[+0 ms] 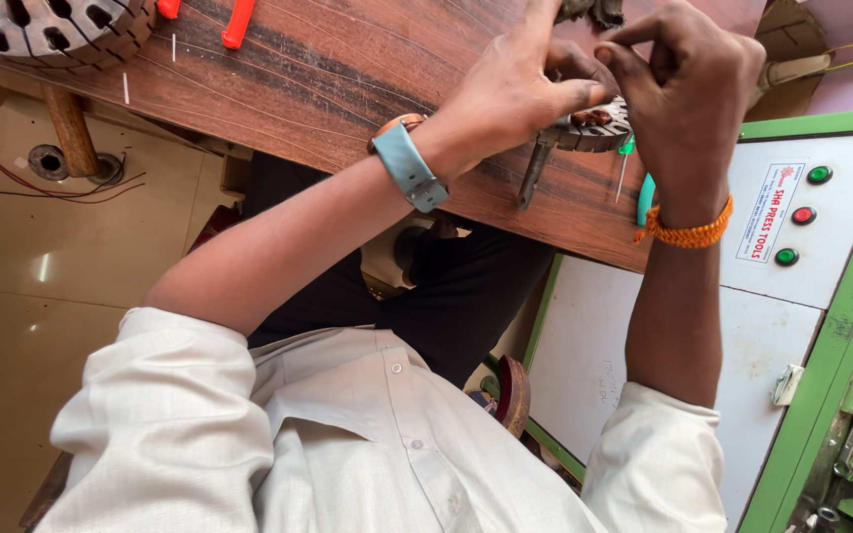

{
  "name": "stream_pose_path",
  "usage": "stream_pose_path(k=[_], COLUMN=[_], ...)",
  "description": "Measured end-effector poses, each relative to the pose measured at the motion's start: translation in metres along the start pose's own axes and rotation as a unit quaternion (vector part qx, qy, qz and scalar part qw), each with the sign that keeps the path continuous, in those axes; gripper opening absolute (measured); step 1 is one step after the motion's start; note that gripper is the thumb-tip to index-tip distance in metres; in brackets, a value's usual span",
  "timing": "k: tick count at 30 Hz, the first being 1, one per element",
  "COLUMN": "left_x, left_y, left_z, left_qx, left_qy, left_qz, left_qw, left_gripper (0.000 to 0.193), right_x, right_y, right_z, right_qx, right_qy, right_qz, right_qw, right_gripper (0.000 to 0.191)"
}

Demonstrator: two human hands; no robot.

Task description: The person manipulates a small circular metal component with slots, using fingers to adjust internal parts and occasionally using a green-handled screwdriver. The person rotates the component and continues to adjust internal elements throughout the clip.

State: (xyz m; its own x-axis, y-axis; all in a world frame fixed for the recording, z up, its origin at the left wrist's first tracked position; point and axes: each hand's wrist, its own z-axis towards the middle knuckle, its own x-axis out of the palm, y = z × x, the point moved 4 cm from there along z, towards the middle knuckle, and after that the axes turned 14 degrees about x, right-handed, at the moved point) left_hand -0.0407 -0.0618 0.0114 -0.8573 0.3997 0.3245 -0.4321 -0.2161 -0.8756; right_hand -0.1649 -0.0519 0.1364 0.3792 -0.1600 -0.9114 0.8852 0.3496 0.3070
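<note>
Wooden bench (328, 69) edge ran toward four o'clock; left hand (520, 89) and right hand (688, 94) pinched a slotted metal stator (594, 130) there, bare wood at nine o'clock.

slotted metal disc (46, 30) far table corner | orange-handled tool (238, 22) beside it | green machine panel (802, 212) with buttons

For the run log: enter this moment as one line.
left hand: on slotted metal disc | right hand: pinching above disc | surface: wooden table | nearby: second slotted disc, red tool
</note>
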Motion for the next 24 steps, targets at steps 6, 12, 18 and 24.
stream_pose_path(k=[6,12,18,24], left_x=[-0.019,-0.023,-0.024,-0.025], left_y=[0.020,0.020,0.007,-0.001], left_z=[-0.004,-0.006,-0.003,-0.002], left_qx=[0.128,0.201,0.232,0.232], left_qy=[0.082,0.113,0.123,0.128], left_qz=[0.028,0.046,0.060,0.042], left_qw=[0.988,0.972,0.963,0.963], left_gripper=[0.082,0.075,0.057,0.055], right_x=[-0.018,-0.019,-0.014,-0.012], right_y=[0.005,0.013,0.010,0.013], right_z=[-0.031,-0.064,-0.075,-0.074], right_qx=[0.217,0.192,0.185,0.171], right_qy=[0.077,0.115,0.080,0.060], right_qz=[0.143,0.153,0.151,0.131], right_qw=[0.963,0.963,0.968,0.975], right_gripper=[0.012,0.010,0.012,0.012])
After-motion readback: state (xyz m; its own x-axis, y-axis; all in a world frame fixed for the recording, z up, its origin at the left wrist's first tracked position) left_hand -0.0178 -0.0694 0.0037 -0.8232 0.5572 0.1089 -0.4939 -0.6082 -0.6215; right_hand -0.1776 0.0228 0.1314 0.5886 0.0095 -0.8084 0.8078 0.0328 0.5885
